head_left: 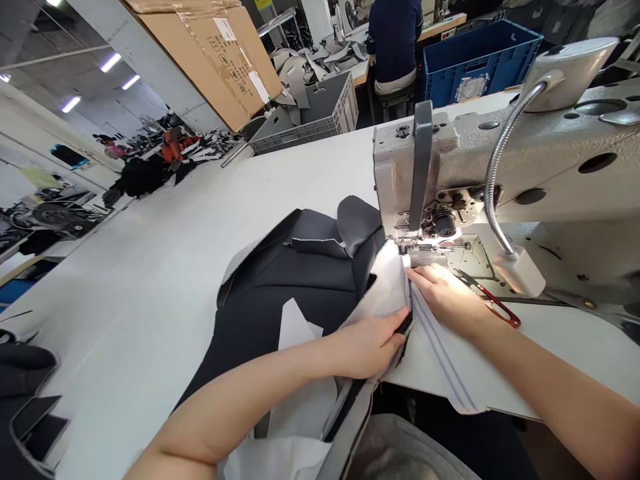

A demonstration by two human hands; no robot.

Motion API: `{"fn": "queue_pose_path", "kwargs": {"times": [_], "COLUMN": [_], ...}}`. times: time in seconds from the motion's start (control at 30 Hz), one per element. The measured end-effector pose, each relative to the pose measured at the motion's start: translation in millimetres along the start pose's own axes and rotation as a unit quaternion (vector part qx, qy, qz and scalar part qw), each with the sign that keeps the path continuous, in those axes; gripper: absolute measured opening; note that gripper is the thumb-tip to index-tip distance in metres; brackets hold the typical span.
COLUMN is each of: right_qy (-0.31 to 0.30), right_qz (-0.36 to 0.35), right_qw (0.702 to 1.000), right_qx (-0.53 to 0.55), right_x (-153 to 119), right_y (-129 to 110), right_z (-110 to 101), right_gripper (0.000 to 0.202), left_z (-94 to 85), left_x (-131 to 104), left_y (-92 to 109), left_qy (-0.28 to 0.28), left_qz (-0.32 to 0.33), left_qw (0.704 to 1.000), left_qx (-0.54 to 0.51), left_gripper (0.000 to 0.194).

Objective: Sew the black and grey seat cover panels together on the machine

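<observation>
A black padded cover [310, 267] with a pale backing, like a car seat cover, lies on the table, its right edge under the presser foot of a sewing machine [420, 173]. My left hand [373, 343] grips that edge below the foot, thumb and forefinger closed on the layers. Just right of the needle area, my right hand [445, 293] pinches the top of a white strip [443, 347] with blue lines, which hangs over the table's front edge. Its fingertips are close to the foot. Red-handled scissors [493, 303] lie beside my right wrist.
A lamp [520, 270] on a bendy metal neck lights the needle. Behind the table stand a grey crate [310, 130] with fabric pieces, a cardboard box [215, 60] and a blue crate [480, 63]. A person [395, 47] sits beyond. More black pieces [25, 393] lie at left.
</observation>
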State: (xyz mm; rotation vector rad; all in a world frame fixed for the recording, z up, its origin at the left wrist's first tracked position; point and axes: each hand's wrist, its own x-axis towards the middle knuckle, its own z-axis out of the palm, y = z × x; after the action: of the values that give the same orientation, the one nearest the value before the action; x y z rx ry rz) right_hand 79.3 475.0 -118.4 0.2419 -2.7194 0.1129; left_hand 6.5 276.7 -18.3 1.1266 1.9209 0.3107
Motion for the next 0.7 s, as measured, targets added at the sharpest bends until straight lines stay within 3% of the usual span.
{"fn": "queue_pose_path", "kwargs": {"times": [0.23, 0.47, 0.6, 0.7], "right_qy": [0.024, 0.07, 0.086, 0.097], "right_qz": [-0.016, 0.132, 0.106, 0.065], "right_qw": [0.999, 0.989, 0.991, 0.992], "right_qx": [0.015, 0.009, 0.019, 0.038], "right_x": [-0.8, 5.9, 7.6, 6.2], "right_y": [1.1, 1.5, 0.3, -2.3], "right_z": [4.1, 14.0, 12.5, 7.0], "right_gripper": [0.042, 0.029, 0.028, 0.029], "left_z": [-5.0, -17.5, -22.9, -19.2], "left_x": [24.8, 38.3, 40.9, 40.3], "left_y": [-2.9, 0.6, 8.6, 4.3], "left_qy": [0.005, 0.029, 0.01, 0.033], "left_qz": [0.003, -0.014, -0.035, -0.01], "left_qw": [0.999, 0.995, 0.99, 0.991], "left_qx": [0.04, 0.095, 0.134, 0.132], "left_gripper": [0.058, 0.057, 0.058, 0.058]}}
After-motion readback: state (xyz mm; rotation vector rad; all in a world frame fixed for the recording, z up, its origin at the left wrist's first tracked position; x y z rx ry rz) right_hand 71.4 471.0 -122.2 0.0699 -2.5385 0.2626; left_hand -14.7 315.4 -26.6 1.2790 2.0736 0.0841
